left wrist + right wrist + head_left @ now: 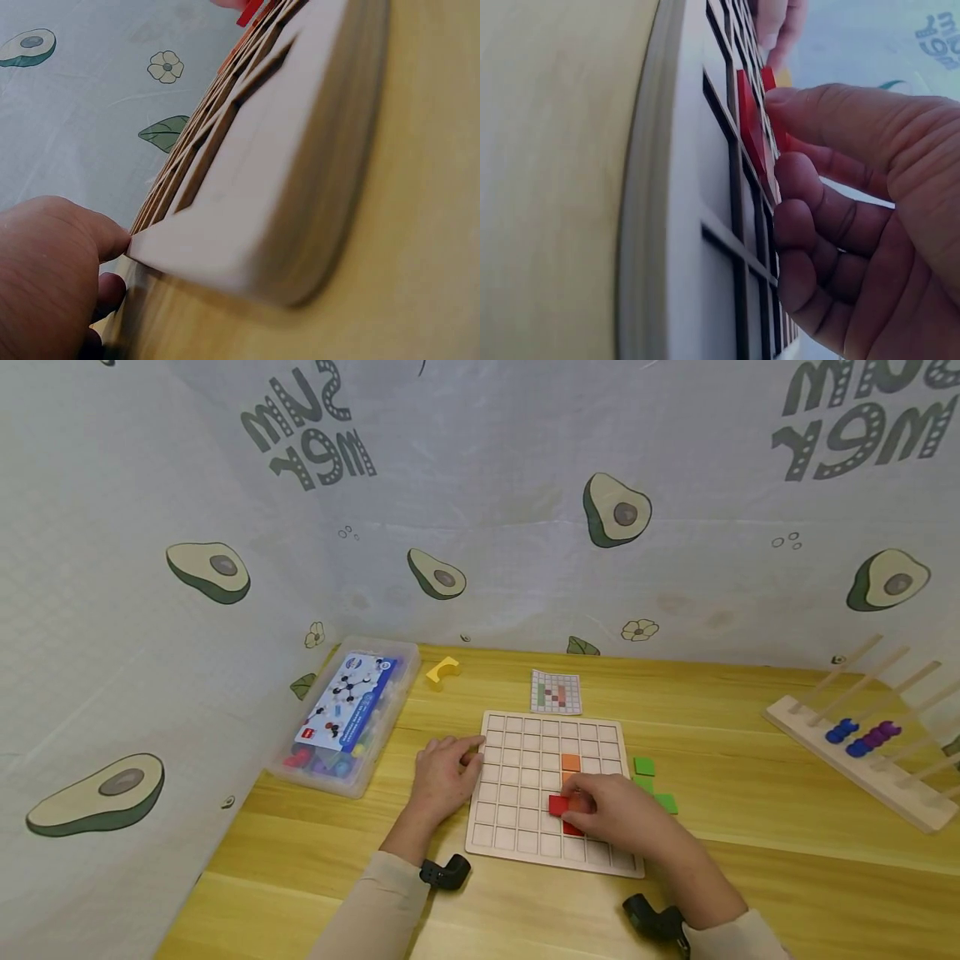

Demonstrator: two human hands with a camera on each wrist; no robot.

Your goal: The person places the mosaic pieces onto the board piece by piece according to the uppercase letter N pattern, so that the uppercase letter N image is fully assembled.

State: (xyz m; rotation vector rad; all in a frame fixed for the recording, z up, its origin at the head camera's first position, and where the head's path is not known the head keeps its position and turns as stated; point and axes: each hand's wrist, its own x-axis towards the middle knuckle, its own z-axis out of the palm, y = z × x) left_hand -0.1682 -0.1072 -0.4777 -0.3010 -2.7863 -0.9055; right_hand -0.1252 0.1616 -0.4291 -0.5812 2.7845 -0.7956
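A wooden grid board (517, 785) lies on the table with square recesses across its face. My right hand (618, 810) is low over its right part and pinches a red tile (778, 131) between thumb and fingers. Beside those fingertips a red tile (557, 806) sits in the grid, and a second red tile (750, 124) lies nearer the front edge. Behind them is an orange tile (571, 762), with another orange one partly hidden by the hand. My left hand (446, 777) rests at the board's left edge, fingertips touching its side (202, 259).
Several green tiles (644, 767) lie right of the board. A printed grid card (556, 693) is behind it, near a yellow arched piece (444, 670). A clear plastic box (348, 714) stands at left, a wooden peg rack (862, 764) with blue and purple pieces at right.
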